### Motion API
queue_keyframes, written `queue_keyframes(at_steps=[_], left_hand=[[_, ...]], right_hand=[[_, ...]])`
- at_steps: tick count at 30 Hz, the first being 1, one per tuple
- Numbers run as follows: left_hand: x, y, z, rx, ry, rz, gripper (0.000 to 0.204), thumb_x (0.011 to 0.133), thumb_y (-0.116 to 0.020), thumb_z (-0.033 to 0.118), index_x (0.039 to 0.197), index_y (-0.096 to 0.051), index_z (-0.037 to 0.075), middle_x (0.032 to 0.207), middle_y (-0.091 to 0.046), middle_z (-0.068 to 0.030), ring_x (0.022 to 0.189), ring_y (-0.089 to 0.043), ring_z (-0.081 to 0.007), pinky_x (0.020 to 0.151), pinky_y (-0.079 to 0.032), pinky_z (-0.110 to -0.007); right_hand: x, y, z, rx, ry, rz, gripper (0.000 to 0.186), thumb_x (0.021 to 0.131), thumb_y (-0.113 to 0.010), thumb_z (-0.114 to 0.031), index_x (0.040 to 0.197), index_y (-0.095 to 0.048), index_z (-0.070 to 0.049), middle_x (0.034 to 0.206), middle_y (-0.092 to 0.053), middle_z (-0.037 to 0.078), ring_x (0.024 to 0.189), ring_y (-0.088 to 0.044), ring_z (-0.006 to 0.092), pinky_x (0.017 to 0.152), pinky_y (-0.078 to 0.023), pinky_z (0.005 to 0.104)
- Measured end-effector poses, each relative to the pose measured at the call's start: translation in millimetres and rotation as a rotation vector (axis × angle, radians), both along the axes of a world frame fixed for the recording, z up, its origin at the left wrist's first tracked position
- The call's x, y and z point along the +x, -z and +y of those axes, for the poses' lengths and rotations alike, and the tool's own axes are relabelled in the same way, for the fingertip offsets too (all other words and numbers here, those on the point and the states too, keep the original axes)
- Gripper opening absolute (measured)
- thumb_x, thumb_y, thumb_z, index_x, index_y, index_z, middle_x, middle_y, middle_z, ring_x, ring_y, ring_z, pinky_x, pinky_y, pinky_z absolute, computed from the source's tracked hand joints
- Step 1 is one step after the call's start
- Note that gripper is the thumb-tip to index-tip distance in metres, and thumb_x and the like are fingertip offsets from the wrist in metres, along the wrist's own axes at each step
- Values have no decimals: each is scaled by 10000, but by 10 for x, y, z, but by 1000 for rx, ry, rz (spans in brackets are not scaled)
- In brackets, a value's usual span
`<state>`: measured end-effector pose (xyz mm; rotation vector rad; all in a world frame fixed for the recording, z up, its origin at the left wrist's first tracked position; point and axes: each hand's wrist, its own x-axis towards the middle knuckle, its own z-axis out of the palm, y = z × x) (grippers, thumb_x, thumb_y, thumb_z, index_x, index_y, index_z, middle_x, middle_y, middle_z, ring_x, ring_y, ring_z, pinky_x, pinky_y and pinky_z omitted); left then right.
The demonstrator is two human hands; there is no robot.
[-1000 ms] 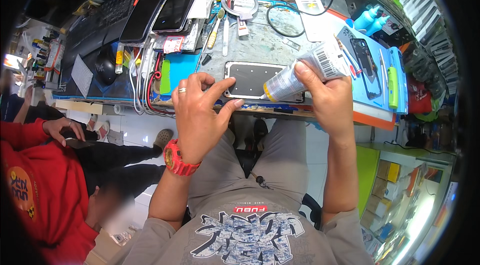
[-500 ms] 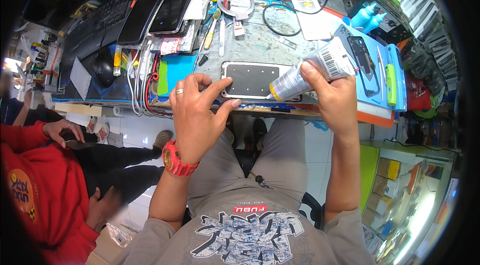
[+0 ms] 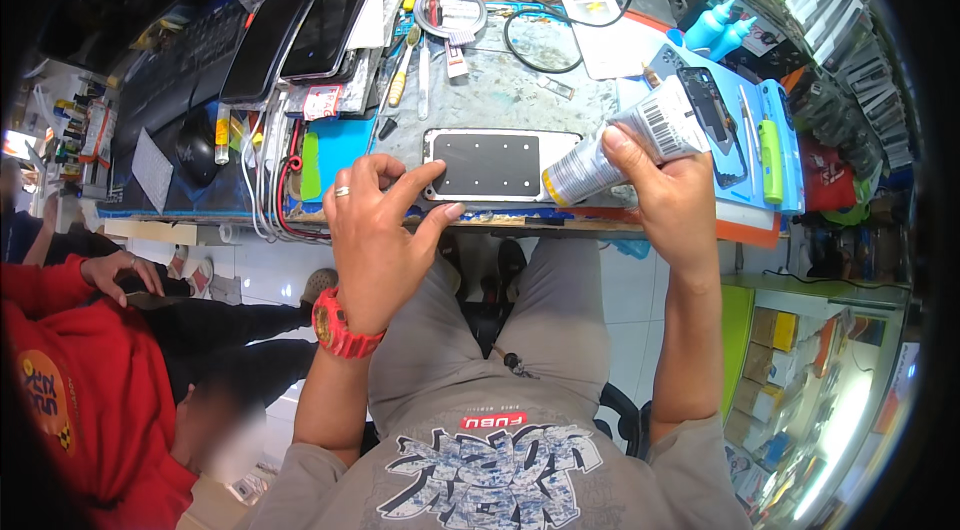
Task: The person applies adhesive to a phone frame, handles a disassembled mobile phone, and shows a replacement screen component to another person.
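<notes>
Here's the key line: the phone frame (image 3: 488, 165) lies flat near the front edge of the surface (image 3: 500, 100), its long axis running from 9 to 3 o'clock. The left hand (image 3: 382, 220) is the nearer of the 2, with its index fingertip on the frame's 9 o'clock end. The thumb sits a narrow spread away, at the near long edge; whether it touches the frame, I can't tell. From that palm, the frame lies toward 2 o'clock.

Over to the right hand (image 3: 660, 195), and it's wrapped around a silver squeeze tube (image 3: 598, 166) with a yellow collar. For this hand the frame lies toward 10 o'clock, with the tube between them, slanting down toward 8 o'clock across the frame's 3 o'clock end. The nozzle end is close to the near edge, contact unclear.

Beyond the frame, toward 11 o'clock, there's a yellow-handled brush (image 3: 400, 80); a black phone housing (image 3: 722, 125) lies off at 2 o'clock.
</notes>
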<state>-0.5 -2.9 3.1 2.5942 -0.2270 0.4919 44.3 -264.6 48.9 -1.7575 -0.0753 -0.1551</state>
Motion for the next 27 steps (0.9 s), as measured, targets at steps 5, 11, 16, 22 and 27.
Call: queue_keyframes(at_steps=[5, 11, 16, 22, 27], left_hand=[[-6, 1, 2, -6, -2, 3, 420, 757, -852, 265, 1146, -757, 140, 1051, -587, -77, 1006, -534, -271, 921, -399, -412], [-2, 18, 11, -11, 1, 26, 412, 774, -840, 313, 1148, -754, 164, 1059, -571, -76, 1026, -532, -280, 956, -374, -440], [-4, -13, -4, -6, 6, 23, 417, 767, -847, 284, 1151, -755, 150, 1055, -582, -77, 1008, -535, -271, 926, -390, -426], [0, -9, -4, 3, 5, 11, 423, 754, -859, 246, 1147, -757, 129, 1041, -596, -76, 976, -543, -260, 890, -409, -408], [3, -4, -3, 2, 8, 5, 421, 753, -859, 245, 1142, -757, 121, 1035, -598, -77, 970, -546, -259, 883, -415, -408]], right_hand=[[-5, -29, -60, -42, -10, 20, 249, 931, -733, -120, 1063, -714, 90, 964, -745, 115, 881, -678, 150, 806, -530, 309], [-9, -37, -122, -83, -1, 8, 271, 933, -731, -136, 1069, -710, 97, 966, -747, 122, 879, -679, 153, 809, -528, 309], [-5, -38, -192, -129, -24, 5, 288, 947, -735, -171, 1089, -701, 77, 999, -732, 117, 918, -690, 168, 836, -548, 312], [-10, -56, -229, -138, -26, 2, 289, 942, -737, -157, 1094, -700, 85, 1003, -731, 117, 921, -685, 166, 840, -546, 308], [-15, -61, -245, -137, -10, -6, 291, 940, -739, -155, 1094, -701, 90, 1001, -733, 116, 920, -684, 165, 836, -546, 310]])
